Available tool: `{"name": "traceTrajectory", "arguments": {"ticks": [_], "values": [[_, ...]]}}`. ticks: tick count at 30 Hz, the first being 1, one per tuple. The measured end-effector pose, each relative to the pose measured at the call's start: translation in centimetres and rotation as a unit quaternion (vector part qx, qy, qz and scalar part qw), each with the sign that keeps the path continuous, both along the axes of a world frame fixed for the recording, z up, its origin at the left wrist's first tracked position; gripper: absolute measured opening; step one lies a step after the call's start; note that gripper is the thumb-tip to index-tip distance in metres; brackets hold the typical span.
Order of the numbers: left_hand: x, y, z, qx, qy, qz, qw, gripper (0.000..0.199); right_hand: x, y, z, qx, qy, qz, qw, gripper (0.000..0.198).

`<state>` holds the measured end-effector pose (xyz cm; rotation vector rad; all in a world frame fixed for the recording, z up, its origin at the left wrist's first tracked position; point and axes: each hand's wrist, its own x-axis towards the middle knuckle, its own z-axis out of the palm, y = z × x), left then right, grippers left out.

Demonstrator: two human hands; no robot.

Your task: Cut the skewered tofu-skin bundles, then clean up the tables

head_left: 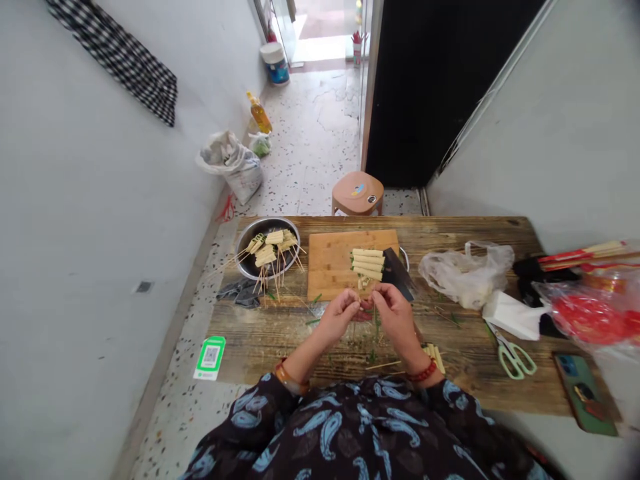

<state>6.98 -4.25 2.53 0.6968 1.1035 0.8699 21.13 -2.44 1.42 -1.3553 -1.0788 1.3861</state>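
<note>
My left hand (343, 313) and my right hand (395, 315) are close together at the front edge of a wooden cutting board (327, 260). Both have thumb and fingertips pinched. Something thin seems to be between them, too small and blurred to name. Just beyond my fingers, pale yellow rolls with green filling (368, 264) lie side by side on the board, with small cut pieces (363, 283) in front. A dark-bladed cleaver (397, 275) rests at the board's right side. Under my right wrist, more pale rolls (435, 357) and thin sticks lie on the table, partly hidden.
A metal bowl (241, 259) of skewered rolls (267, 252) stands at left, sticks jutting over its rim. To the right are a plastic bag (465, 270), tissues (513, 313), scissors (515, 357) and a phone (583, 393). A stool (357, 192) stands beyond the wooden table (280, 337).
</note>
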Motion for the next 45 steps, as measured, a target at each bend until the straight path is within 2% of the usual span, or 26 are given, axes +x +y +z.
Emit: {"name": "traceTrajectory", "arguments": {"ticks": [3, 8, 10, 13, 16, 21, 29, 33, 37, 40, 43, 45], "values": [[-1.1, 0.1, 0.6, 0.019, 0.030, 0.023, 0.999, 0.030, 0.2, -0.7, 0.4, -0.014, 0.025, 0.029, 0.999, 0.020], [-2.4, 2.2, 1.3, 0.041, -0.009, 0.128, 0.991, 0.053, 0.5, -1.9, 1.4, -0.045, 0.054, 0.070, 0.995, 0.024], [-2.3, 3.3, 1.7, 0.057, -0.053, 0.133, 0.988, 0.058, 0.6, -2.1, 1.9, -0.053, 0.076, 0.081, 0.992, 0.025], [-1.8, 4.2, 2.9, 0.063, -0.117, 0.106, 0.985, 0.064, 0.8, -2.4, 2.4, -0.064, 0.102, 0.097, 0.988, 0.025], [-1.3, 4.3, 4.2, 0.047, -0.134, 0.090, 0.986, 0.058, 1.2, -2.5, 2.4, -0.065, 0.095, 0.110, 0.987, 0.027], [-0.8, 4.0, 5.4, 0.029, -0.065, 0.125, 0.990, 0.031, 2.2, -2.5, 2.1, -0.014, -0.004, 0.103, 0.995, 0.029], [-0.3, 4.3, 6.0, -0.001, 0.007, 0.094, 0.996, 0.034, 3.0, -3.1, 2.4, 0.087, -0.110, 0.097, 0.985, 0.025], [-0.1, 4.4, 5.8, -0.006, 0.017, 0.079, 0.997, 0.032, 3.0, -3.5, 2.2, 0.102, -0.122, 0.082, 0.984, 0.024], [0.2, 4.6, 5.2, -0.004, 0.024, 0.071, 0.997, 0.030, 2.8, -3.8, 1.8, 0.082, -0.112, 0.069, 0.988, 0.025], [0.2, 4.8, 4.6, -0.014, 0.013, 0.065, 0.998, 0.032, 2.5, -3.7, 1.5, 0.029, -0.069, 0.061, 0.995, 0.028], [0.2, 4.9, 4.2, -0.016, -0.052, 0.083, 0.995, 0.041, 2.3, -3.5, 1.3, -0.051, 0.028, 0.051, 0.997, 0.032], [0.3, 4.7, 4.0, -0.009, -0.107, 0.102, 0.989, 0.046, 2.2, -3.3, 1.2, -0.081, 0.081, 0.035, 0.993, 0.032]]}}
